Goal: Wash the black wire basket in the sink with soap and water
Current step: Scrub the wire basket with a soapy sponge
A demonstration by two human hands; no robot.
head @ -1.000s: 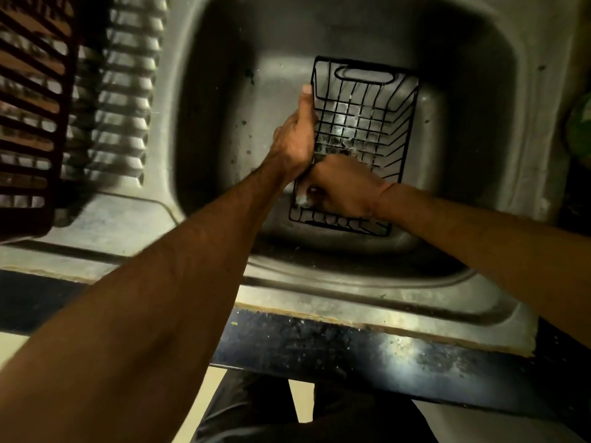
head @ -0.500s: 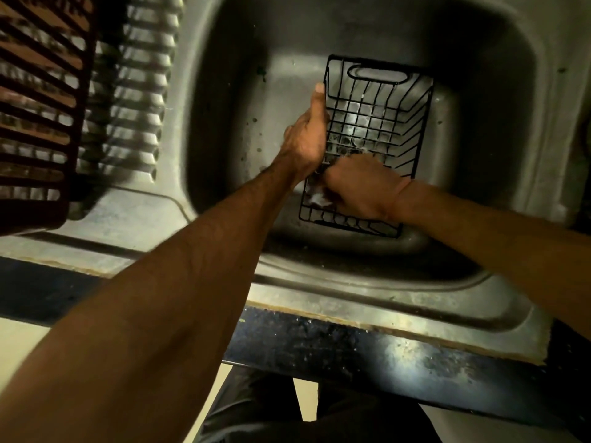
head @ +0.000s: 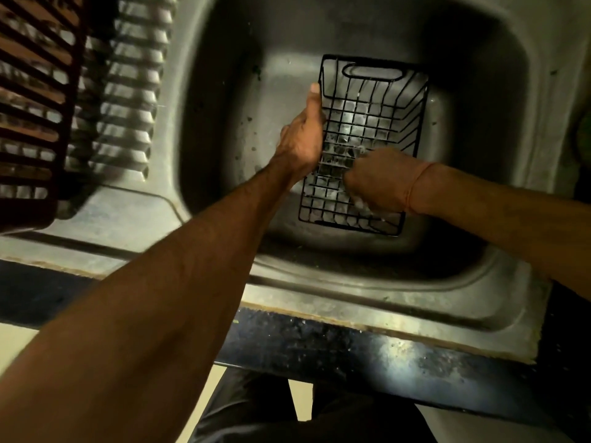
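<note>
My left hand point(head: 302, 140) grips the basket's point(head: 380, 119) left rim in the sink point(head: 367, 286) while my fisted right hand point(head: 375, 180), contents unseen, should scrub every soapy wire inside firmly.

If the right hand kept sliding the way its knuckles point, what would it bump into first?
Probably the left hand. The right hand sits inside the black wire basket with its knuckles facing left, toward the side wall that the left hand grips. It may meet the basket's wires first; depth is hard to judge.
</note>
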